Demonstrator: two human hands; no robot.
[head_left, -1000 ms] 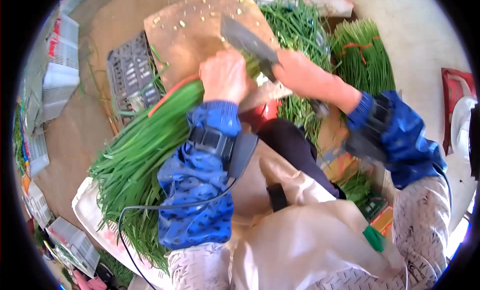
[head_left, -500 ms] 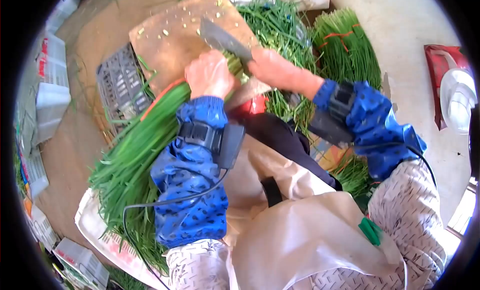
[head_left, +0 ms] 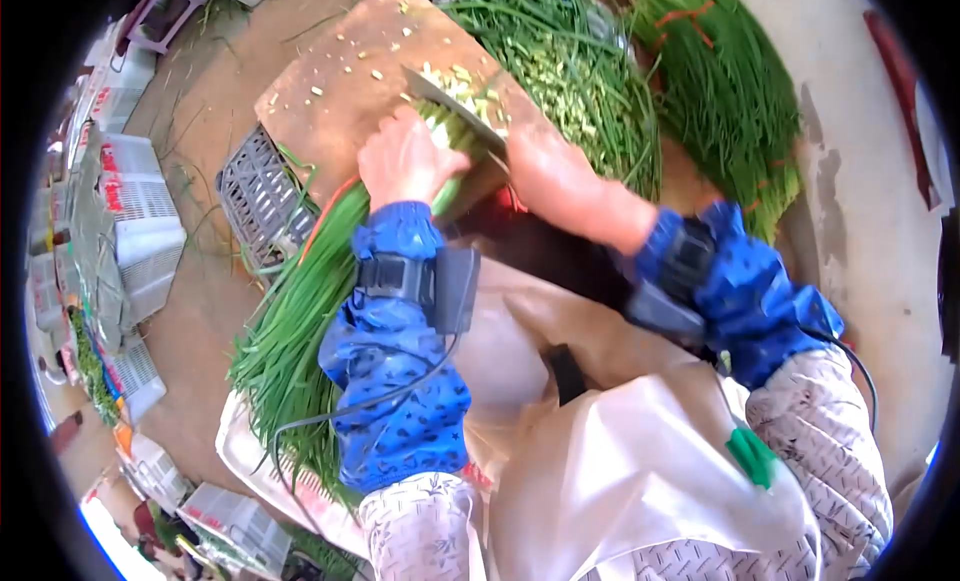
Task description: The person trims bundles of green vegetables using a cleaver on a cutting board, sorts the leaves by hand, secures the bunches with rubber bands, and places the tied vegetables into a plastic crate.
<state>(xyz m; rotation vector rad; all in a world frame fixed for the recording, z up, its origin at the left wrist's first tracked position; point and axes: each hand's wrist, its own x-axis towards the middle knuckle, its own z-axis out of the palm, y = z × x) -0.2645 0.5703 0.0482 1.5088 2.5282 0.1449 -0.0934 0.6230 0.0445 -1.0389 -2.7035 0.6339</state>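
My left hand (head_left: 405, 161) is closed around a thick bundle of garlic chives (head_left: 295, 331), pressing it onto a wooden board (head_left: 335, 76). An orange band (head_left: 328, 219) runs along the bundle, whose long leaves trail toward me past my left sleeve. In my right hand (head_left: 575, 186) is a kitchen knife, its handle hidden by the fingers. The blade (head_left: 452, 105) lies across the pale stem ends, just beyond my left fingers. Cut stem pieces (head_left: 468, 84) are on the blade's far side, with more scattered over the board.
Loose chives and cut bits (head_left: 570, 71) are heaped right of the board. Another banded chive bundle (head_left: 720, 101) stands farther right. A dark plastic crate (head_left: 262, 201) sits under the board's left side. White crates (head_left: 145, 221) line the left.
The blade has come down across the stem ends, and a cluster of fresh pieces now lies beyond it. My left hand still holds the bundle. The camera view has shifted.
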